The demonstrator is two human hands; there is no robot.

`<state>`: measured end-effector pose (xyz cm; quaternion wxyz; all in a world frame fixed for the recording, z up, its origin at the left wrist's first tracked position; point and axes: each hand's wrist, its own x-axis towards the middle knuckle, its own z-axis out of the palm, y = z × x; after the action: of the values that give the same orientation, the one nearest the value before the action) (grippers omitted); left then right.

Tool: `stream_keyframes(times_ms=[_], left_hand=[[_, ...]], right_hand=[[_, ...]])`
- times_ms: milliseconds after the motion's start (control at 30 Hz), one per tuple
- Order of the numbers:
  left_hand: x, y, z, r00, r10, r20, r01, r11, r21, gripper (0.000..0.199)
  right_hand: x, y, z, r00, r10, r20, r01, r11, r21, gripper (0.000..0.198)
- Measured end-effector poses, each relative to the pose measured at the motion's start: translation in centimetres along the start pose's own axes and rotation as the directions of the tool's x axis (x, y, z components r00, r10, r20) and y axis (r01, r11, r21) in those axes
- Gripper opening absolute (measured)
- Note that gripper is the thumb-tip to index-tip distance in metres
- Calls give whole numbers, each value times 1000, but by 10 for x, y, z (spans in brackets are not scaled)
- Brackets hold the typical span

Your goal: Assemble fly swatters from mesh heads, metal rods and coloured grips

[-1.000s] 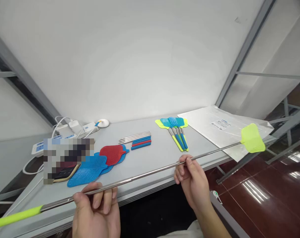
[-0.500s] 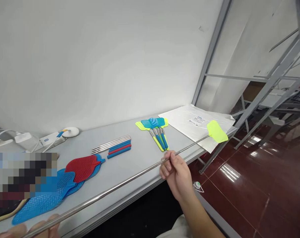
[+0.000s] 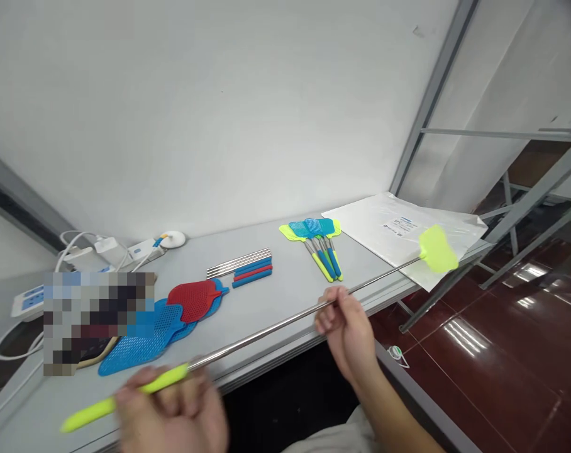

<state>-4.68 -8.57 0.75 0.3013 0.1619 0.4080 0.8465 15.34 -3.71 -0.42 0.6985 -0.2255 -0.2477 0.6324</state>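
A telescopic fly swatter [image 3: 266, 328] stretches across the front of the table, its metal rod drawn out long. My left hand [image 3: 172, 409], slightly blurred, is closed around its yellow-green handle, whose end pokes out to the left. Farther along, my right hand [image 3: 346, 327] pinches the thin part of the rod between thumb and fingers. The yellow-green swatter head [image 3: 437, 249] hangs at the far right, over the corner of a white plastic bag [image 3: 365, 217]. Behind the rod lies a fanned group of several short swatters [image 3: 319, 248] with blue and yellow-green handles.
Loose metal rods [image 3: 238, 263] lie beside blue and red handle sleeves [image 3: 253, 274]. To their left are a red swatter head [image 3: 194, 301] and blue swatter heads [image 3: 144, 340]. A pixelated item [image 3: 97, 321], power strips with cables [image 3: 110, 250] and the wall [image 3: 219, 126] bound the table.
The view has swung left, so the table's things sit farther right. My left hand and the yellow-green handle have come into view; both hands stay on the swatter.
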Motion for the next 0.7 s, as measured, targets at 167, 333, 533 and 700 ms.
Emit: stream_keyframes(times_ms=[167, 333, 533, 700], left_hand=[[-33, -7, 31, 999, -32, 40, 35, 998, -60, 25], [-21, 3, 18, 997, -76, -16, 74, 990, -123, 20], [-5, 17, 11, 993, -97, -73, 84, 984, -157, 23], [-10, 2, 18, 990, -114, -88, 97, 979, -180, 22]], right_hand=[[-9, 14, 1, 996, 82, 46, -81, 996, -38, 26], [-8, -6, -5, 993, 45, 113, -26, 986, -163, 27], [2, -27, -11, 979, -196, -57, 190, 977, -97, 32], [-6, -12, 0, 981, -186, -47, 179, 976, -126, 33]])
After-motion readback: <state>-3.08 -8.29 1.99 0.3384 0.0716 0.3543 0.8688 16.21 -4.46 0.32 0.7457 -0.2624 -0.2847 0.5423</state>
